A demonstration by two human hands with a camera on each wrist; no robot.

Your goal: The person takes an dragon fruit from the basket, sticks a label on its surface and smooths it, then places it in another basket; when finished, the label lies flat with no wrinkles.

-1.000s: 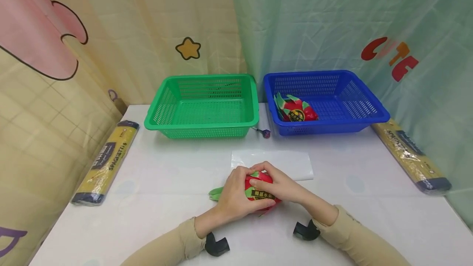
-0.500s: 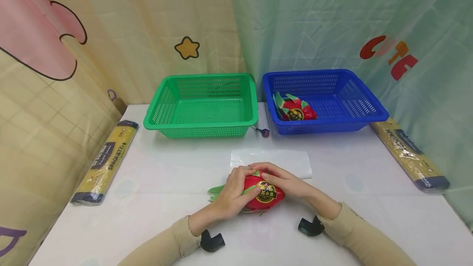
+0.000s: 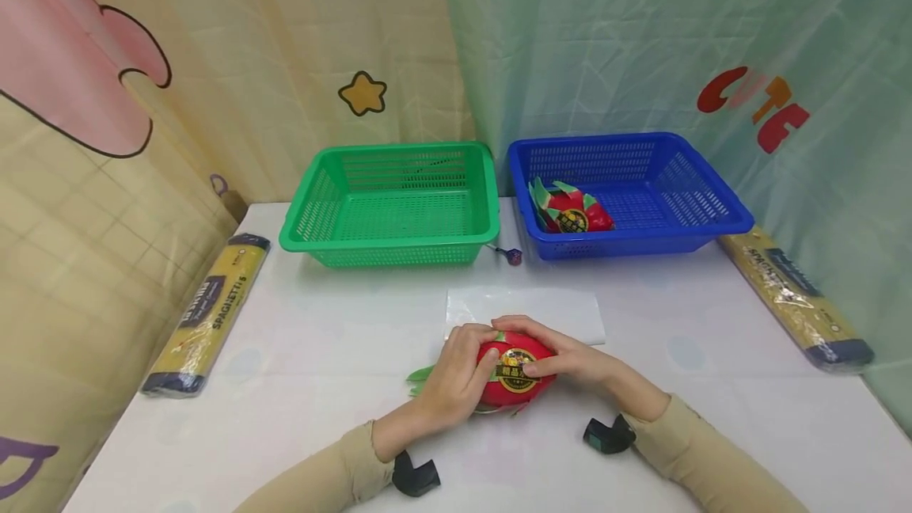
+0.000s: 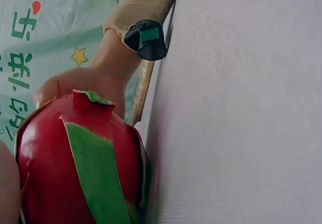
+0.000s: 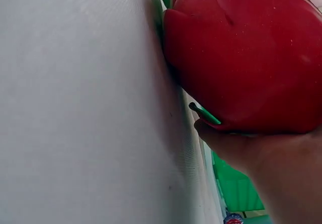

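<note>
A red dragon fruit point(image 3: 518, 400) with green leaf tips lies on the white table, and a round black-and-gold sticker point(image 3: 514, 378) faces up on it. My left hand point(image 3: 456, 378) grips its leafy left end, thumb along the near side. From the right, my right hand point(image 3: 580, 359) holds the other end, its thumb touching the sticker's edge. The left wrist view has the fruit point(image 4: 45, 153) close up, with the right hand point(image 4: 93, 85) behind it. In the right wrist view the smooth red skin point(image 5: 241, 58) rests against fingers point(image 5: 256, 148); other fingertips are hidden.
Behind stand a green basket point(image 3: 388, 246) and a blue basket point(image 3: 641, 244), the latter holding another dragon fruit point(image 3: 598, 216). A lollipop point(image 3: 513, 256) lies between them. A clear plastic bag point(image 3: 527, 307) lies behind the hands. Spaghetti packs point(image 3: 210, 315) point(image 3: 798, 299) flank the table.
The dragon fruit has turned so its sticker faces up and shows more fully. My right hand has shifted slightly right, and both thumbs have changed place on the fruit.
</note>
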